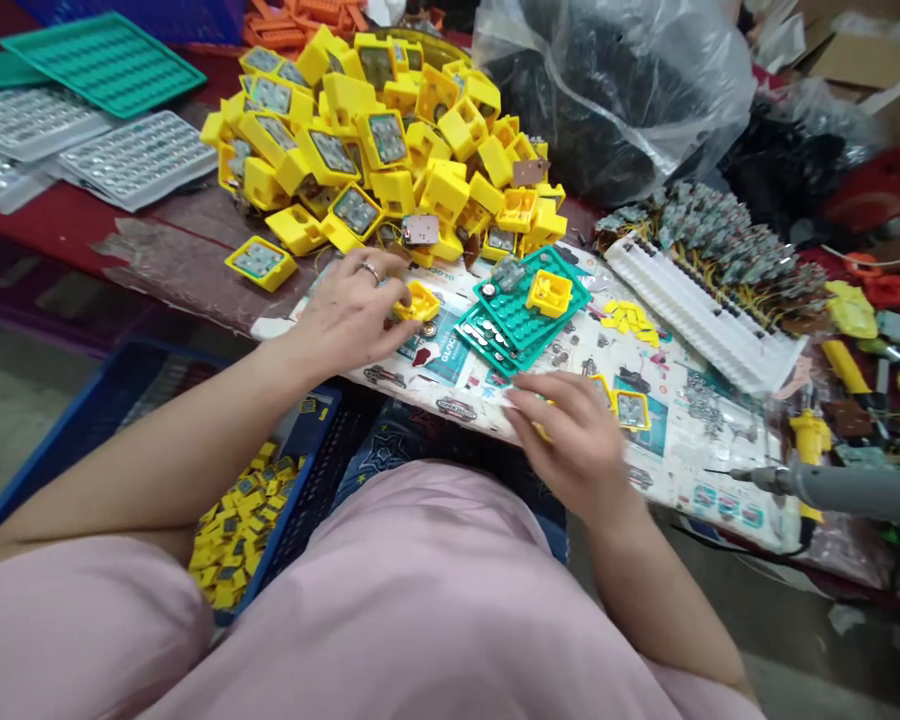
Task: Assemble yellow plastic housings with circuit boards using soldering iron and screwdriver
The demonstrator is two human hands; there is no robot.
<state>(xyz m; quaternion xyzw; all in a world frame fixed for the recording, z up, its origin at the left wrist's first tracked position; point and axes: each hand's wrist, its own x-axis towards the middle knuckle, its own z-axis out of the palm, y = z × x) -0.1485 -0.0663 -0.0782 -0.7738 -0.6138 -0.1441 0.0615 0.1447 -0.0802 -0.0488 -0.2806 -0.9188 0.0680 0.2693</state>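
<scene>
My left hand (356,310), with a ring on one finger, has its fingers curled around a small open yellow housing (420,301) on the paper-covered table. To its right, my right hand (570,430) is closed over a small yellow piece, mostly hidden under the fingers. Two stacked green trays (495,345) with round metal cells lie between the hands. Another yellow housing (551,293) sits on the upper tray. Just beyond my right hand is a yellow housing with a grey panel (632,410).
A large heap of yellow housings (390,140) covers the table's back. A white foam strip (709,315) with wired parts stands right, near small yellow pieces (630,321). A grey screwdriver-like tool (855,490) juts in from the right. A blue crate (311,470) is below left.
</scene>
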